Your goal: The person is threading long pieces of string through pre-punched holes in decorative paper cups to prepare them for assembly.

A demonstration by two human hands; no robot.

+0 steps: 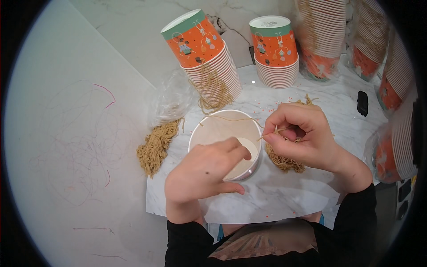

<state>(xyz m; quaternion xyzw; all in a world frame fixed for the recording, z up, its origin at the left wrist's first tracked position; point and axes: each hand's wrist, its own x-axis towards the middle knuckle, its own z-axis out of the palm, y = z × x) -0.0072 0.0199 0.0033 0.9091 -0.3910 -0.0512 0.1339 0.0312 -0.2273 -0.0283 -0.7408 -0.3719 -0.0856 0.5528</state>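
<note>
A white paper tub (209, 129) stands with its mouth up in front of me. Over its near left side is my left hand (207, 167), fingers and thumb apart, holding nothing. To the right of the tub, my right hand (302, 133) pinches a tan string (259, 127) between thumb and fingertips. One length of that string trails left across the tub's far rim. Beneath the right hand lies a bundle of tan strings (285, 163), partly covered by it. Another tan string bundle (159, 146) rests left of the tub.
Behind the tub, a leaning stack of orange-and-green tubs (195, 42) has tan strings draped on it. Beside it stands a second stack (275, 49). Plastic-wrapped stacks (322, 40) line the right side. A crumpled clear bag (171, 95) and a black object (362, 103) lie on the marbled table.
</note>
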